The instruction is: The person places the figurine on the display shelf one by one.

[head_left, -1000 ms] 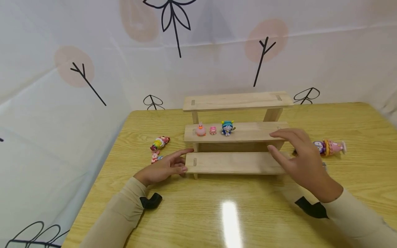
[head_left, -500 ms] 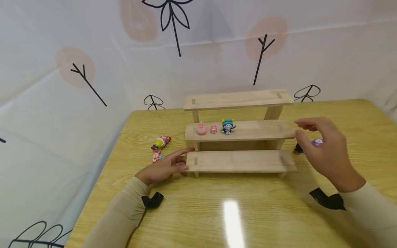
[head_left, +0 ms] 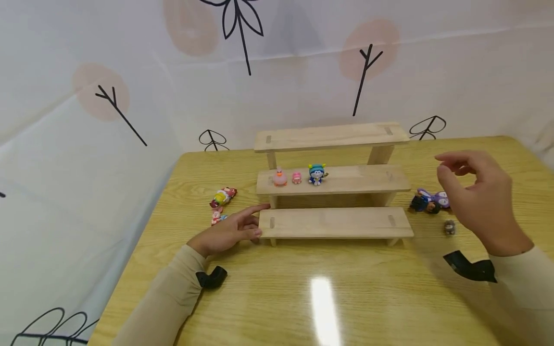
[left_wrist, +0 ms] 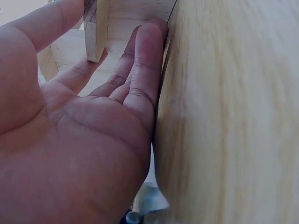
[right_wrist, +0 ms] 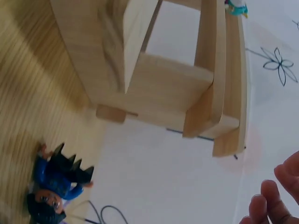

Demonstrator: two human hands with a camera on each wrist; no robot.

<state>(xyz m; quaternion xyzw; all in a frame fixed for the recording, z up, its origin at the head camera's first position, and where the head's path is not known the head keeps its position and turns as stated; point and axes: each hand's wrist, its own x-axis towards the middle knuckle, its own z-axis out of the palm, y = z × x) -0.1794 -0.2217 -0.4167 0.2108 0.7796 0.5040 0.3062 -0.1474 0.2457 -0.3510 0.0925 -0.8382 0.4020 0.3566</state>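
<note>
1. So the left hand (head_left: 227, 234) is at the shelf's (head_left: 337, 223) 8 o'clock, thumb and index finger gripping the bottom board's end.
2. Right hand (head_left: 484, 202) hovers out at 3 o'clock, fingers loosely bent, holding nothing.
3. Shelf's just toward 3 o'clock from the head view's centre. Bird (head_left: 280, 179), pink toy (head_left: 296, 178), blue toy (head_left: 317, 174) on its middle board.
4. Dark doll (head_left: 419, 203) and grey toy (head_left: 449, 227): shelf's 4 o'clock.

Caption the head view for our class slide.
Left hand touches a wooden shelf, three figurines on its middle tier; right hand hovers.
</note>
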